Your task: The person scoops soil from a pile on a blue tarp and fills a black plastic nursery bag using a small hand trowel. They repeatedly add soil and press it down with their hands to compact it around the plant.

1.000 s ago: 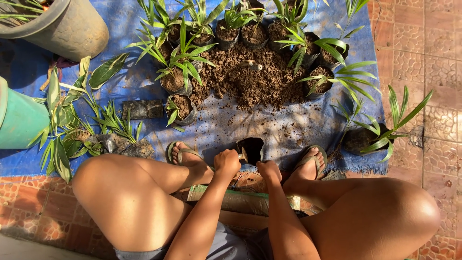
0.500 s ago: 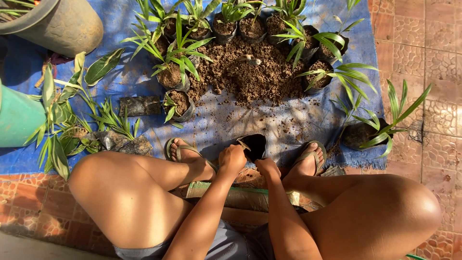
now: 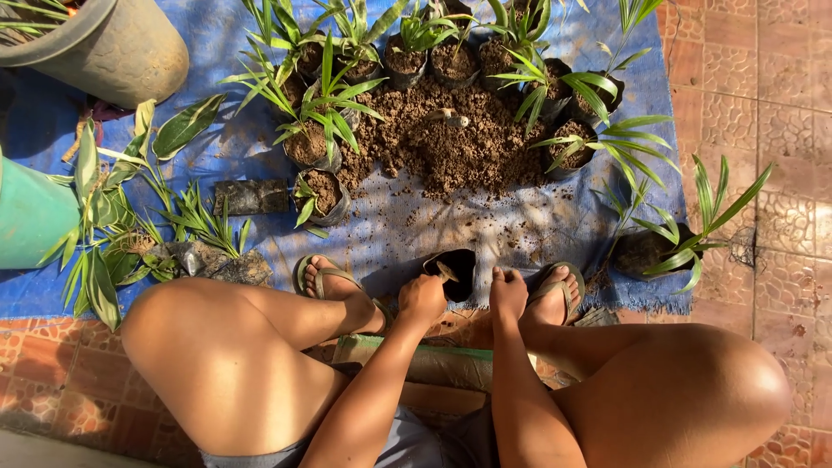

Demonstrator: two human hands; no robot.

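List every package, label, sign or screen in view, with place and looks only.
No labels, signs or screens show.
Open black plastic nursery bag: between the feet, held by left hand and right hand.
Flat empty black bag: on the blue tarp, left of the brown soil heap.

Tarp (image 3: 217,156) blue, woven; soil (image 3: 451,143) brown; bag (image 3: 455,270) black. Leaves (image 3: 325,100) green; pot (image 3: 130,52) grey-olive, bucket (image 3: 30,217) teal. Floor (image 3: 754,78) red-brown tiles with a pebble pattern.
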